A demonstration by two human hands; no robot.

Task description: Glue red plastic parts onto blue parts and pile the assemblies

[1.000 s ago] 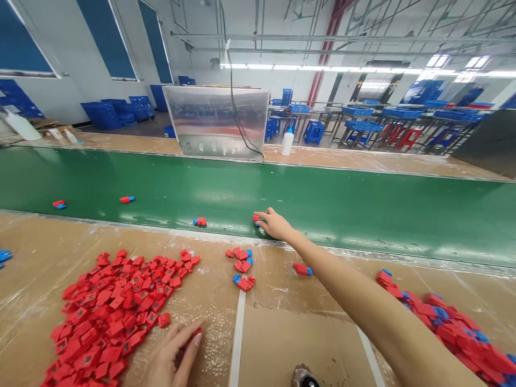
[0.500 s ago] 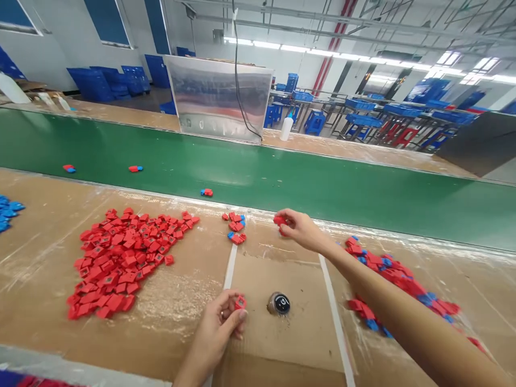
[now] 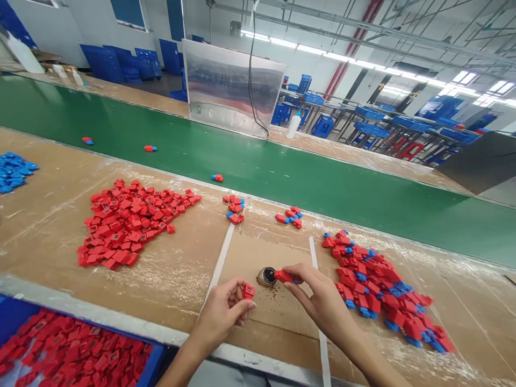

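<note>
Between the thumb and fingers of my left hand (image 3: 226, 307) is a small red plastic block (image 3: 249, 292) with a square opening in its face. My right hand (image 3: 322, 295) pinches a red and blue plastic piece (image 3: 284, 276), its red end at the rim of a small round jar (image 3: 266, 276) with a dark top. Whether the piece touches the jar I cannot tell. Behind the jar lie a few red and blue pieces (image 3: 290, 217), and another little group (image 3: 234, 209) sits to their left.
A big heap of red blocks (image 3: 133, 220) lies to the left, blue parts (image 3: 16, 169) farther left. Red and blue pieces (image 3: 382, 290) are piled at right. A blue bin (image 3: 157, 357) of red blocks stands at lower left. The green belt (image 3: 258, 166) crosses behind, carrying several pieces.
My right hand has come back from near the belt to the jar and now holds a red and blue piece. A small group lies where it was. The view has tilted downward.
</note>
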